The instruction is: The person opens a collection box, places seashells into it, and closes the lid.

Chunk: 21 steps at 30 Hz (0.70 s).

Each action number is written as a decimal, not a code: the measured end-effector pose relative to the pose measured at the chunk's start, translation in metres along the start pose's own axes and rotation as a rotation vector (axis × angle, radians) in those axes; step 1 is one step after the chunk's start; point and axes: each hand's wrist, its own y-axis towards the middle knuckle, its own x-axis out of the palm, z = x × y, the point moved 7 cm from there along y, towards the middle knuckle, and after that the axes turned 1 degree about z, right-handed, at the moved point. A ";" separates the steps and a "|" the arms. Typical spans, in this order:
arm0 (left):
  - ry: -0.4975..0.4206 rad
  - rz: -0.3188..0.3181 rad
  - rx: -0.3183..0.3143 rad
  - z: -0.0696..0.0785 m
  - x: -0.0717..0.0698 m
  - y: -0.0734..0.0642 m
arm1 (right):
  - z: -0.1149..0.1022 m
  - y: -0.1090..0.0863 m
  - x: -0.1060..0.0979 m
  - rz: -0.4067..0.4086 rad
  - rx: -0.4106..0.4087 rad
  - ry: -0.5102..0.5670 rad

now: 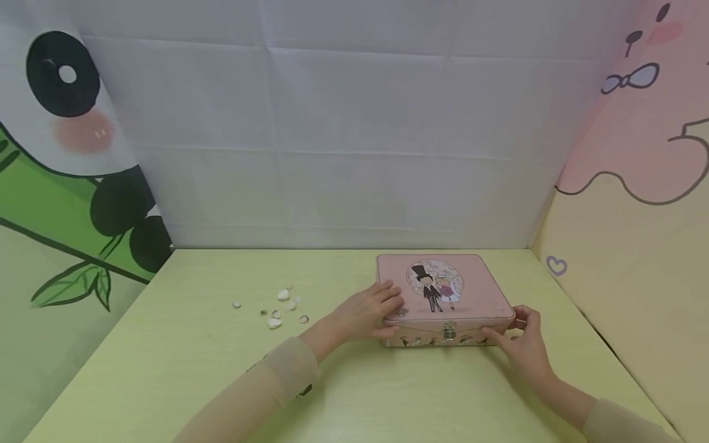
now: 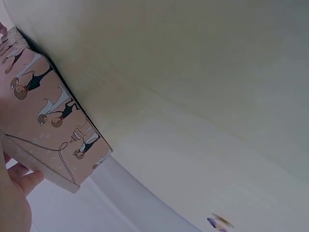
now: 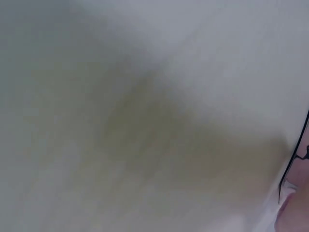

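A pink tin box (image 1: 445,286) with a cartoon couple on its lid lies shut at the table's right, its metal clasp (image 1: 449,333) facing me. My left hand (image 1: 362,311) rests its fingers on the lid's left edge, the thumb by the front left corner. In the left wrist view, the box's side (image 2: 53,113) shows small printed figures. My right hand (image 1: 526,347) grips the front right corner, thumb on the front and fingers bent behind the right side. Only a sliver of the box (image 3: 301,159) enters the right wrist view.
Several small pale pieces (image 1: 284,295) and small rings (image 1: 304,319) lie scattered on the table (image 1: 210,369) left of the box. A white cloth wall (image 1: 354,147) rises behind; printed walls stand on both sides. Something small and dark (image 1: 305,390) shows beside the left sleeve.
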 end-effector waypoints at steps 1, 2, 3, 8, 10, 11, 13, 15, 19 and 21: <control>0.005 0.000 0.003 0.000 0.000 0.000 | 0.001 0.003 0.001 -0.030 -0.002 0.025; 0.008 0.000 0.004 0.000 0.000 0.000 | 0.001 0.005 0.002 -0.063 -0.003 0.052; 0.011 0.000 0.005 0.001 0.000 0.000 | 0.003 0.008 0.004 -0.102 0.003 0.081; 0.016 0.013 0.007 0.001 -0.003 0.000 | 0.011 0.021 0.010 -0.299 0.054 0.159; 0.018 0.016 0.009 0.002 -0.003 0.000 | 0.012 0.024 0.012 -0.357 0.046 0.147; 0.020 0.015 0.010 0.002 -0.003 0.000 | 0.012 0.025 0.012 -0.378 0.035 0.129; 0.023 0.011 0.010 0.003 -0.003 0.000 | 0.011 0.027 0.014 -0.416 0.006 0.116; 0.030 0.002 0.010 0.003 -0.002 0.000 | 0.012 0.027 0.016 -0.448 -0.018 0.127; 0.046 -0.022 0.004 0.004 -0.001 0.000 | 0.015 0.027 0.020 -0.483 -0.044 0.146; 0.042 -0.019 -0.001 0.004 -0.001 0.000 | 0.016 0.027 0.021 -0.491 -0.051 0.146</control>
